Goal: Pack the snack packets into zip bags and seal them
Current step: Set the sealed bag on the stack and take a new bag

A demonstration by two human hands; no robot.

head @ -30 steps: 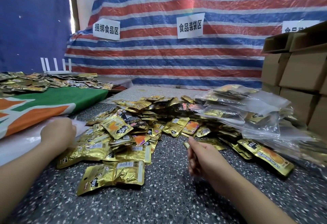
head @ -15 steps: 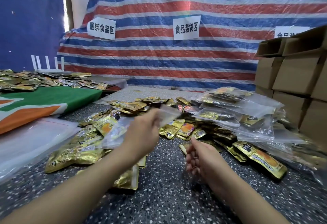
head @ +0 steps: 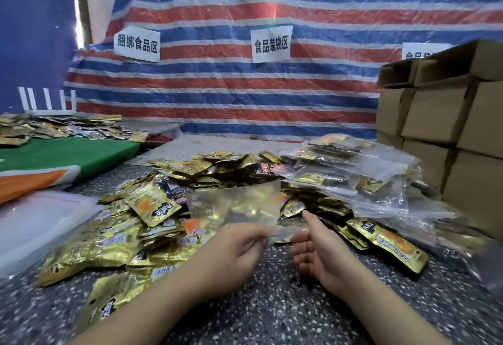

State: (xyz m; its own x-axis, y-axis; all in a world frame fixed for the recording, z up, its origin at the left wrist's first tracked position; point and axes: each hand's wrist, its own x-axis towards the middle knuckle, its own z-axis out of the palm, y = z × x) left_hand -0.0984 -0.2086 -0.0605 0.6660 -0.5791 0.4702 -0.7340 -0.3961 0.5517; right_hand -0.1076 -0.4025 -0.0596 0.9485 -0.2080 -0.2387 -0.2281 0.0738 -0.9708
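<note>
My left hand (head: 231,252) pinches the lower edge of an empty clear zip bag (head: 236,203) and holds it up over the pile of gold snack packets (head: 130,225) on the speckled table. Beside it, my right hand (head: 313,249) is palm up with relaxed fingers, its fingertips close to the bag's lower right corner; contact cannot be told. A heap of filled clear zip bags (head: 353,178) lies to the right of the pile.
A stack of empty clear bags (head: 35,225) lies at the left edge. Behind it is a green and orange cloth (head: 68,157) with more gold packets (head: 54,129). Brown cardboard boxes (head: 449,127) are stacked at the right. A striped tarp hangs behind.
My left hand went from the bag stack at the left to the middle, carrying a clear bag with it. My right hand turned palm up and opened beside the bag.
</note>
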